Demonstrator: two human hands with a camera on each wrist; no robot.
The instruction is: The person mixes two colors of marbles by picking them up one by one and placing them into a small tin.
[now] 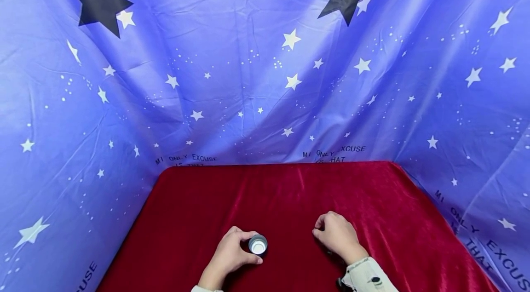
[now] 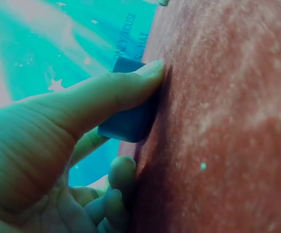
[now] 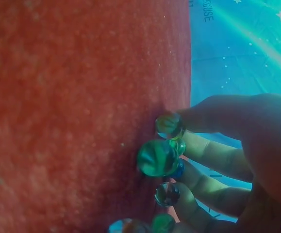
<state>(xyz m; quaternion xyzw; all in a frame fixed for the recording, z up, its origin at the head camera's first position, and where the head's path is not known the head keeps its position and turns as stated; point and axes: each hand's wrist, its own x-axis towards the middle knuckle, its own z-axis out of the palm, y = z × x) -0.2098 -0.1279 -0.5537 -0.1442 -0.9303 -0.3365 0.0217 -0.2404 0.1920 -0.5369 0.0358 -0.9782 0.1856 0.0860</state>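
Observation:
My left hand (image 1: 229, 254) grips a small dark round cup (image 1: 258, 245) from its side, thumb and a finger on opposite sides. Its inside looks bright and silvery from above. In the left wrist view, the cup (image 2: 125, 125) stands against the red cloth and the thumb crosses its wall. My right hand (image 1: 338, 237) is low over the cloth, thumb and forefinger drawn together. Seen from the right wrist, they pinch an orange-brown marble (image 3: 169, 125). Beside the fingertips lie a larger green marble (image 3: 156, 158) and a clear one (image 3: 168, 194). The head view mostly hides these marbles.
Red velvety cloth (image 1: 290, 191) covers the table. Further marbles, one multicoloured (image 3: 129, 226) and one green (image 3: 163, 223), lie at the lower edge of the right wrist view. A blue star-printed curtain (image 1: 248, 76) encloses the table's back and sides.

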